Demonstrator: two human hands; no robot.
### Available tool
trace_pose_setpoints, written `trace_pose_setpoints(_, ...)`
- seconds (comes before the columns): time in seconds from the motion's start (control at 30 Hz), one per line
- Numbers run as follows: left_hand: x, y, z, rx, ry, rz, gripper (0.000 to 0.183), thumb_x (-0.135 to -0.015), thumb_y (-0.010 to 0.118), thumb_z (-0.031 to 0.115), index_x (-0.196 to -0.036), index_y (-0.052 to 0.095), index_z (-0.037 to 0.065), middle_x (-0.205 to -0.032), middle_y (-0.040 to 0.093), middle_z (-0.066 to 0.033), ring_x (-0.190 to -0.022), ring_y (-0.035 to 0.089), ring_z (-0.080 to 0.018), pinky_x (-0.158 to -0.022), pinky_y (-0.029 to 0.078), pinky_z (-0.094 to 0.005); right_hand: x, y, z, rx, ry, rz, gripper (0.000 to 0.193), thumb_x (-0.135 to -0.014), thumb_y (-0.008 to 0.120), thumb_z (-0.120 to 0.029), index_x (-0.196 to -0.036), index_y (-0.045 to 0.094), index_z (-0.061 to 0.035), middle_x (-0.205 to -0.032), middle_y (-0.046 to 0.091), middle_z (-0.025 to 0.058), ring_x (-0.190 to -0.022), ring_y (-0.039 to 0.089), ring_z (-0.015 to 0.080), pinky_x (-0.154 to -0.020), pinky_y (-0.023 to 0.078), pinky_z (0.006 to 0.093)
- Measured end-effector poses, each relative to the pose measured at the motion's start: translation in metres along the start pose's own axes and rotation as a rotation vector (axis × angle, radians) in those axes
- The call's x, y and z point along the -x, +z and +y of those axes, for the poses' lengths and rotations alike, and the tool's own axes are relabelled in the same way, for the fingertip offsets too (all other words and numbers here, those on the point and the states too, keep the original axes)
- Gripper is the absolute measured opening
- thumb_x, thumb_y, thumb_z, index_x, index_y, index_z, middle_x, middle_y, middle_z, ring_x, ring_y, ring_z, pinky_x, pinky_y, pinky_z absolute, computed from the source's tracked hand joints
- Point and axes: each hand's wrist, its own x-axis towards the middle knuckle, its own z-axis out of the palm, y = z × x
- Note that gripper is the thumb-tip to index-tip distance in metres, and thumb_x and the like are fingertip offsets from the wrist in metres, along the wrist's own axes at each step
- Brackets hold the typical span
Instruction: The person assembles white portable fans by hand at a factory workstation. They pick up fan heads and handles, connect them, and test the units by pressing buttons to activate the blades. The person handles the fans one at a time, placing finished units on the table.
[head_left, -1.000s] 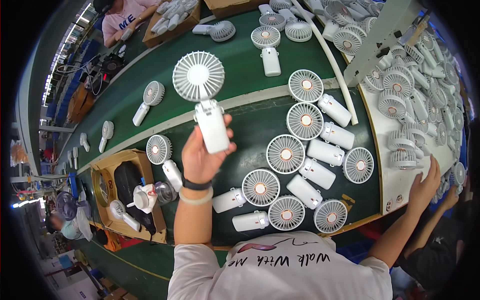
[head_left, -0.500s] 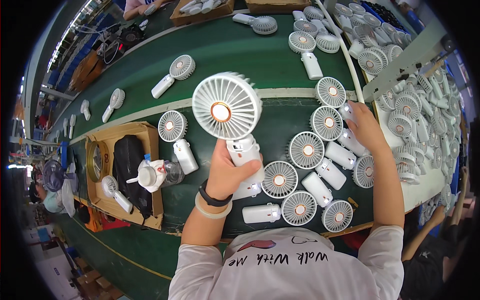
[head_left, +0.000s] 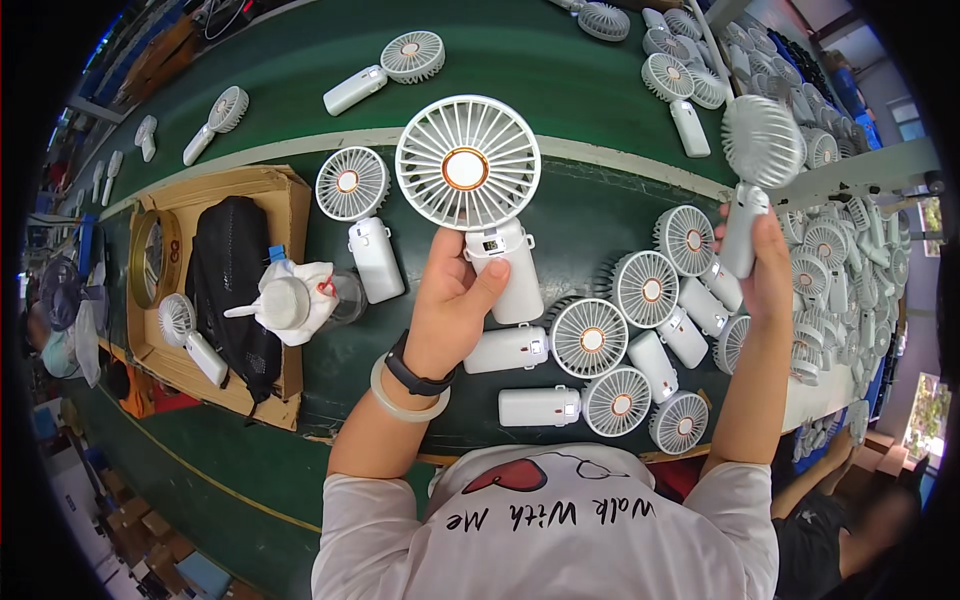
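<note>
My left hand [head_left: 462, 290] is closed round the handle of a white handheld fan [head_left: 468, 165], held upright above the green bench with its copper-ringed grille showing. A small display is lit on its handle above my thumb. Over on the right, my right hand [head_left: 757, 250] grips a second handheld fan [head_left: 762, 140] by the handle, its head raised and slightly blurred. Between my forearms lies a group of similar white fans [head_left: 590, 340] on the bench. Another fan [head_left: 352, 184] rests just left of my left hand.
At left, a cardboard tray [head_left: 290, 385] holds a black pouch [head_left: 238, 300], a tape roll [head_left: 157, 258] and a fan. A cloth-wrapped bottle [head_left: 290, 302] stands beside it. Fans lie on the green belt [head_left: 290, 65] beyond. Piled fans [head_left: 835, 270] and a person [head_left: 850, 530] are at right.
My right hand has lifted a fan off the bench group and holds it upright. The fan in my left hand now faces me more squarely, its display lit. The view has shifted.
</note>
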Motion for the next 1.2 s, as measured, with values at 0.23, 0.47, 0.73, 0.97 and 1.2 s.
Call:
trace_pose_setpoints(0.23, 0.004, -0.015, -0.008, 0.027, -0.024, -0.027, 0.041, -0.087, 0.054, 0.006, -0.125, 0.037, 0.001, -0.114, 0.054, -0.0099, -0.105, 0.052, -0.0146, -0.09, 0.041, -0.03, 0.036, 0.095, -0.011, -0.695, 0.209, -0.458, 0.069, -0.091, 0.035, -0.054, -0.141, 0.015, -0.0113, -0.099, 0.048, 0.0134, -0.064, 0.046, 0.0182, -0.052, 0.04, 0.0319)
trace_pose_setpoints(0.47, 0.016, -0.022, -0.007, 0.061, -0.102, 0.099, 0.041, -0.086, 0.055, 0.004, -0.123, 0.038, 0.002, -0.111, 0.055, -0.0081, -0.099, 0.053, -0.0129, -0.087, 0.043, -0.0278, 0.035, 0.156, 0.008, -0.786, 0.336, -0.627, 0.071, -0.089, 0.026, -0.061, -0.138, 0.025, -0.01, -0.098, 0.049, 0.0165, -0.065, 0.05, 0.0225, -0.054, 0.044, 0.0354)
trace_pose_setpoints(0.73, 0.029, -0.028, -0.005, 0.248, -0.214, 0.124, 0.062, -0.076, 0.064, -0.002, -0.125, 0.028, 0.01, -0.101, 0.055, -0.0137, -0.075, 0.061, -0.0196, -0.06, 0.054, -0.034, 0.027, 0.169, 0.035, -0.695, 0.238, -0.579, 0.044, -0.093, 0.04, -0.036, -0.12, 0.043, -0.0009, -0.101, 0.057, 0.0132, -0.077, 0.055, 0.0182, -0.066, 0.047, 0.0302)
trace_pose_setpoints(0.97, 0.035, -0.038, -0.011, 0.205, -0.289, 0.036, 0.043, -0.07, 0.073, 0.009, -0.104, 0.047, 0.002, -0.088, 0.056, -0.0092, -0.07, 0.059, -0.0179, -0.053, 0.05, -0.0317, 0.041, 0.172, 0.035, -0.241, 0.193, -0.273, 0.046, -0.084, 0.061, -0.02, -0.122, 0.043, -0.0032, -0.098, 0.059, 0.0085, -0.084, 0.062, 0.0178, -0.074, 0.052, 0.0326)
trace_pose_setpoints(1.2, 0.036, -0.043, -0.012, 0.367, -0.21, -0.175, 0.044, -0.073, 0.068, 0.008, -0.107, 0.04, 0.008, -0.095, 0.049, -0.0115, -0.093, 0.054, -0.0229, -0.075, 0.056, -0.0437, 0.039, 0.169, 0.037, -0.146, 0.172, -0.26, 0.043, -0.081, 0.062, -0.012, -0.119, 0.046, -0.0003, -0.101, 0.061, 0.0109, -0.093, 0.061, 0.0182, -0.081, 0.049, 0.0319)
